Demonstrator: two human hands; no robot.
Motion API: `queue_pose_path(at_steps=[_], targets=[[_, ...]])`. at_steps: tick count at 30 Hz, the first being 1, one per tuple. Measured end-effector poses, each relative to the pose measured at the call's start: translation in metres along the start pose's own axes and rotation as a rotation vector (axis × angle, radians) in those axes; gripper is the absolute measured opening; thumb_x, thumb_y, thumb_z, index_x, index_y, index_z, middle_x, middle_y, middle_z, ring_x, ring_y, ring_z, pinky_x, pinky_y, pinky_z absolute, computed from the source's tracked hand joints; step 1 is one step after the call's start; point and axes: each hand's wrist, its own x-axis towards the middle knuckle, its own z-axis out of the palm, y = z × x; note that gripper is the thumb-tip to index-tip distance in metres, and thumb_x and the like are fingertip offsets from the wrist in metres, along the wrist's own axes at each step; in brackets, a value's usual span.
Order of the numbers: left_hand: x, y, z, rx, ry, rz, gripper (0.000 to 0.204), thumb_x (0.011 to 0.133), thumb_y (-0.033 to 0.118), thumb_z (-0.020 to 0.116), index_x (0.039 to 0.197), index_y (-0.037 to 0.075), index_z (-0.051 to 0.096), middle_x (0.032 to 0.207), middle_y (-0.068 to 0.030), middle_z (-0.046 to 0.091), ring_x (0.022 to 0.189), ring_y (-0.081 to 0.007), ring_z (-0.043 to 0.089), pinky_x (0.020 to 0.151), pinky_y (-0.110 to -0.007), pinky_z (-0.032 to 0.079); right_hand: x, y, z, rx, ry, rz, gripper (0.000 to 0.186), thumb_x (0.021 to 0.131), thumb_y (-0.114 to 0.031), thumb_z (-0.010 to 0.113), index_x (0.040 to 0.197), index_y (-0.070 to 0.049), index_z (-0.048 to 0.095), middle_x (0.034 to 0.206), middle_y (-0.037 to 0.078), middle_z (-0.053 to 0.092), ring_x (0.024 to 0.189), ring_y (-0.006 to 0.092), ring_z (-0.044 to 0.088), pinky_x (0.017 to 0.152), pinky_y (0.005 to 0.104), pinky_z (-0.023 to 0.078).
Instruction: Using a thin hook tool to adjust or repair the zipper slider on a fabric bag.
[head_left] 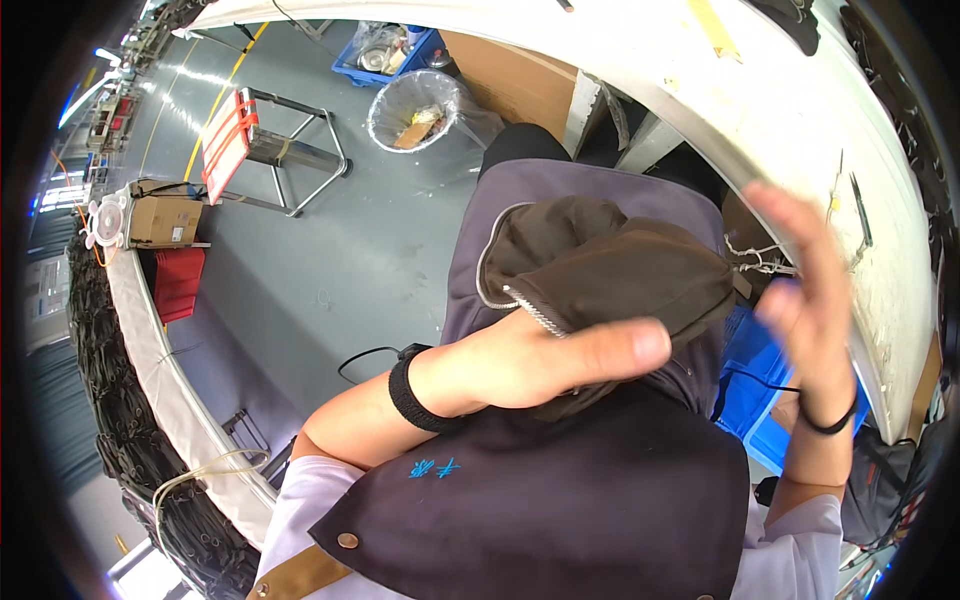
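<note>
A dark brown cloth pouch [630, 265] with a pale zipper along its edge is held over my lap. My left hand [545, 360] grips it, fingers hidden by the cloth and thumb lying outside. Off to the right, my right hand [810, 290] is raised beside the table edge, smeared by motion. Its fingers look stretched and apart, with nothing seen in them. A dark apron [560, 510] covers my front beneath the pouch.
A white worktable [790, 110] curves along the right, with a blue crate [755, 385] below it. Ahead are a lined waste bin [415, 115], a blue bin of odds and ends [385, 60] and a metal-legged stool [275, 150]. Dark pieces hang at left [110, 400].
</note>
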Motion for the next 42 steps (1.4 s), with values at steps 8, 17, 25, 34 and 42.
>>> queue_pose_path(at_steps=[8,17,25,34,42], targets=[[0.001,0.002,0.014,-0.134,0.102,0.022,0.062,0.102,0.046,0.026,0.136,-0.005,0.036,0.135,-0.0142,0.046,0.125,-0.0216,0.045,0.104,-0.031,0.036,0.007,-0.052,0.070,-0.440,0.007,-0.190,0.067,0.072,-0.036,0.072,0.127,-0.003,0.051,0.125,0.013,0.056,0.120,0.0329,0.050,0.110,0.0562,0.017],[-0.016,0.035,-0.045,0.816,0.365,0.269,0.051,0.072,0.010,0.077,0.118,0.000,0.057,0.116,-0.0113,0.062,0.107,-0.0181,0.057,0.090,-0.032,0.044,-0.005,-0.014,0.064,0.163,0.225,0.206,0.023,0.093,-0.013,0.047,0.094,0.006,0.060,0.068,0.004,0.052,0.063,0.0099,0.046,0.062,0.0249,0.040],[0.029,-0.006,-0.043,0.637,0.258,0.196,0.025,0.095,0.024,0.056,0.094,0.001,0.065,0.081,-0.0025,0.062,0.070,-0.0118,0.057,0.064,-0.025,0.046,-0.017,-0.013,0.059,0.284,0.250,0.258,0.031,0.095,-0.018,0.045,0.105,0.009,0.058,0.092,0.006,0.059,0.081,0.0093,0.050,0.074,0.0231,0.039],[0.032,0.006,-0.026,0.236,0.319,0.069,0.044,0.099,0.038,0.046,0.082,0.001,0.064,0.066,0.0026,0.054,0.058,-0.0054,0.049,0.055,-0.021,0.041,-0.007,-0.002,0.068,1.102,0.388,0.330,0.036,0.097,-0.022,0.041,0.114,0.006,0.057,0.111,0.013,0.064,0.101,0.0199,0.060,0.092,0.0321,0.045],[-0.032,0.005,-0.034,0.926,0.316,0.622,0.022,0.079,0.013,0.073,0.091,-0.001,0.060,0.093,-0.0116,0.061,0.076,-0.0226,0.057,0.070,-0.032,0.046,0.004,0.006,0.056,1.346,0.567,0.489,0.039,0.096,-0.026,0.045,0.124,0.001,0.049,0.120,0.011,0.059,0.111,0.0235,0.056,0.096,0.0393,0.044]])
